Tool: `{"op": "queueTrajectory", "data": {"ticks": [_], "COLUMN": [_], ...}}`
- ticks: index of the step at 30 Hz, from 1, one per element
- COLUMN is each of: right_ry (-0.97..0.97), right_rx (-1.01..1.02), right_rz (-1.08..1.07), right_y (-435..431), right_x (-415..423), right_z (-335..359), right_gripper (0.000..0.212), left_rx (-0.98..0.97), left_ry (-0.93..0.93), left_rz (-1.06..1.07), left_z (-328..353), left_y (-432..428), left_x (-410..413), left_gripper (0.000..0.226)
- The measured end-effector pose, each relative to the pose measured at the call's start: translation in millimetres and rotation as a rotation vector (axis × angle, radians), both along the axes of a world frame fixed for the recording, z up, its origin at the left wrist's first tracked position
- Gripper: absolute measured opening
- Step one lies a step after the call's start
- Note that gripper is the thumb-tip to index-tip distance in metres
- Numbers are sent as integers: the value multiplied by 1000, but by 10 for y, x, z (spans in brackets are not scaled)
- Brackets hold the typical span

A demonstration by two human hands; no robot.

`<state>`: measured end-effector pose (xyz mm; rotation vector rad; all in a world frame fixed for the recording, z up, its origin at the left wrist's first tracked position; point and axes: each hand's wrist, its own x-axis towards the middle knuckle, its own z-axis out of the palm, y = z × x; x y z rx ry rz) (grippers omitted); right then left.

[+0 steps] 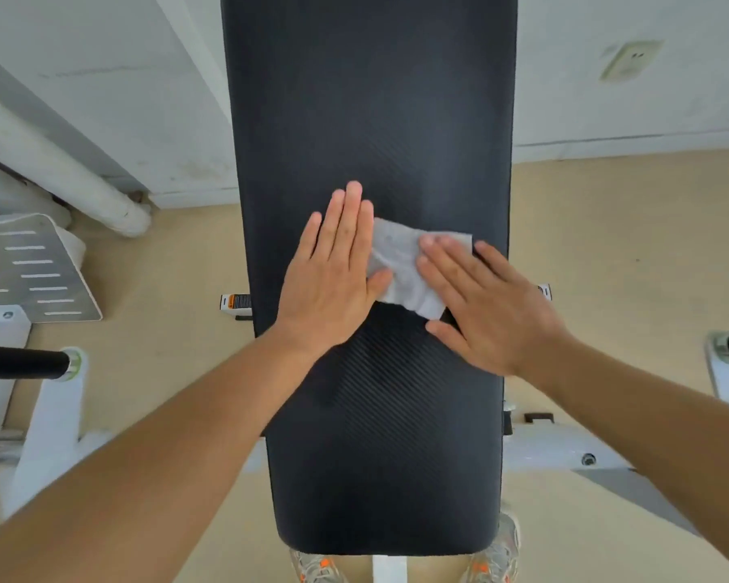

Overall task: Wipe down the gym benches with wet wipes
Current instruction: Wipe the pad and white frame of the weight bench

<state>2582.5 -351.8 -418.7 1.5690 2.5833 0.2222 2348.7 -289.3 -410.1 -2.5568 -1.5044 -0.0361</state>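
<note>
Centrally, a single wet wipe (400, 263) is seen spread, somewhat crumpled, on the black bench pad (375, 119), just right of the frame's middle. It is pressed down by the right hand (491, 307), whose fingers are laid straight and flat over the wipe's right part, nothing being curled round it; the left hand (333, 267) is laid equally flat and wide on the pad beside it, its thumb touching the wipe's left edge. The pad is judged to be in mid-wipe, its middle being covered; whether the far stretch toward the top of the frame or the near end at the bottom has been done cannot be told.

Several faults may be expected from here. Since the wipe is only pressed and not gripped, it could bunch or roll under the palm when pushed across the ribbed surface, so that only a narrow streak is cleaned; it could be slid off the pad's right edge, which lies just beside the right hand, and dropped to the floor (607, 246); the pad's side edges could be missed altogether.

By count: one wipe, one bench pad, two hands, two shoes (497, 553) at the bottom edge, one wall socket (630, 58) at the upper right, one slotted metal plate (30, 271) at the left.
</note>
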Motion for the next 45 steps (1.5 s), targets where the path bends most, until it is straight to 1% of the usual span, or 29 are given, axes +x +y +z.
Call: {"op": "queueTrajectory", "data": {"ticks": [3, 5, 7, 11, 13, 16, 19, 22, 24, 26, 28, 29, 31, 34, 37, 39, 42, 45], "right_ry": [-2, 29, 62, 77, 88, 65, 90, 157, 193, 205, 199, 195, 197, 219, 257, 298, 366, 413], "right_rx": [32, 19, -22, -148, -184, -97, -9, -2, -22, -47, -78, -87, -98, -123, -119, -110, -104, -114], "right_rz": [-134, -181, -182, -83, -68, -122, -251, -320, -347, -366, -354, -337, -317, -308, -307, -370, -524, -573], "right_y": [236, 156, -208, -1323, -1581, -1279, -752, -543, -660, -905, -1127, -1193, -1246, -1238, -1274, -1369, -1582, -1685], "right_x": [257, 260, 199, -3, -47, 84, 245, 226, 157, 68, -18, -53, -101, -94, 20, 134, 300, 342], "right_z": [166, 125, -56, -515, -624, -548, -343, -265, -324, -410, -472, -480, -464, -401, -367, -381, -449, -508], "right_gripper": [79, 82, 84, 82, 80, 77, 78, 80, 81, 81, 81, 81, 80, 79, 75, 71, 65, 64], "left_rx": [40, 29, -37, -184, -174, -68, 66, 90, 61, 19, -23, -55, -108, -120, -139, -176, -137, -48], "left_ry": [-1, 25, 83, 231, 262, 226, 169, 180, 208, 283, 367, 373, 313, 160, 134, 142, 123, 33], "left_rz": [-37, -69, -134, -294, -330, -278, -240, -259, -288, -337, -400, -416, -397, -386, -438, -383, -253, -105], "left_z": [179, 186, 89, -307, -420, -271, 10, 229, 226, 172, 111, 90, 77, 56, -96, -235, -304, -117], "left_y": [362, 334, 30, -946, -1110, -743, -108, 220, 189, -3, -206, -287, -423, -673, -969, -1071, -865, -356], "left_x": [332, 372, 292, -59, -124, 174, 684, 946, 826, 549, 251, 148, 57, 138, 364, 532, 796, 1106], "left_gripper": [75, 75, 76, 76, 73, 77, 79, 78, 78, 77, 76, 77, 74, 67, 68, 72, 75, 73]}}
